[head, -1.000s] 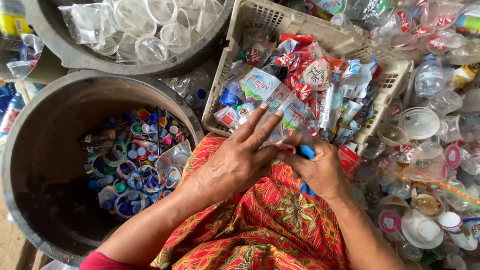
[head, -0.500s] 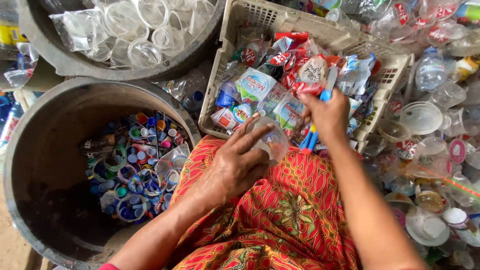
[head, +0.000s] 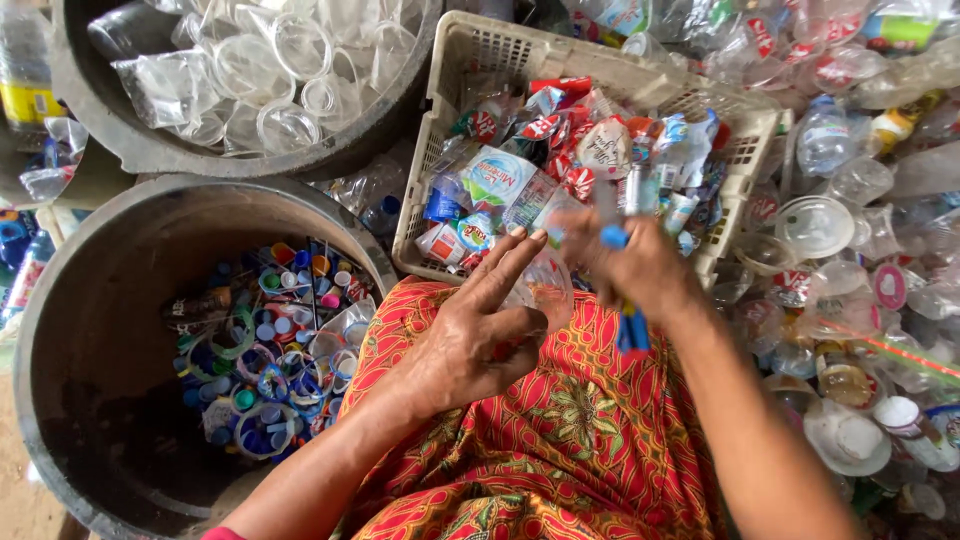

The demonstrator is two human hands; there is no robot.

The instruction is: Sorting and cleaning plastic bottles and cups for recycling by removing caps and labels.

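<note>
My left hand [head: 472, 335] holds a clear plastic cup [head: 540, 283] over my lap, thumb and palm on it, fingers spread. My right hand [head: 640, 262] is blurred just to the right of the cup and grips a blue-handled tool [head: 627, 320] whose handle hangs below the fist. Both hands hover above a red and orange patterned cloth [head: 560, 440] on my lap, right in front of a cream plastic basket [head: 470, 60] filled with torn labels and wrappers.
A dark round tub [head: 90, 330] at my left holds several coloured bottle caps and rings. Another tub [head: 170, 150] at top left holds clear plastic cups. A heap of clear cups, lids and bottles [head: 850, 260] spreads along the right.
My right hand rose from my lap toward the basket, then came back beside the cup. My left hand took up the clear cup and now holds it higher.
</note>
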